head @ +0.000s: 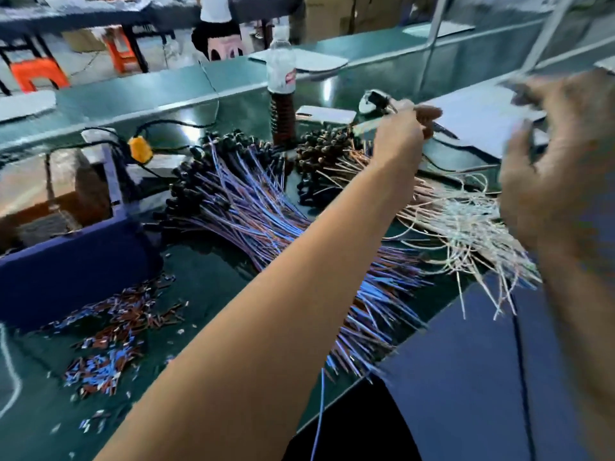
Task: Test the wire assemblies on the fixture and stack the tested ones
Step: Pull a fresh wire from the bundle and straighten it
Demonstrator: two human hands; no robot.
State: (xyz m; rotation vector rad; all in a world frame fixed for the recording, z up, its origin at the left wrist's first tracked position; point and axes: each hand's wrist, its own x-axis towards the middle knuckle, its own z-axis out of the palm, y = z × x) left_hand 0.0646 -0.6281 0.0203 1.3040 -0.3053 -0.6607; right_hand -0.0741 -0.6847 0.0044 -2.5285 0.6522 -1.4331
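A fanned pile of blue and purple wire assemblies [239, 207] with black connectors lies mid-table. To its right is a second pile of white and tan wire assemblies [459, 221]. My left hand [402, 141] reaches across both piles, its fingertips pinched together on a thin pale wire at the far end of the tan pile. My right hand [549, 161] is raised at the right edge with its fingers curled. It is motion-blurred, and whether it holds anything is unclear. No test fixture can be made out for certain.
A dark blue bin [66, 257] stands at the left, with cut wire scraps [109, 331] in front of it. A plastic bottle [281, 71] stands behind the piles. A yellow part on a black cable [140, 149], a white device [327, 114] and a grey board [479, 124] lie nearby.
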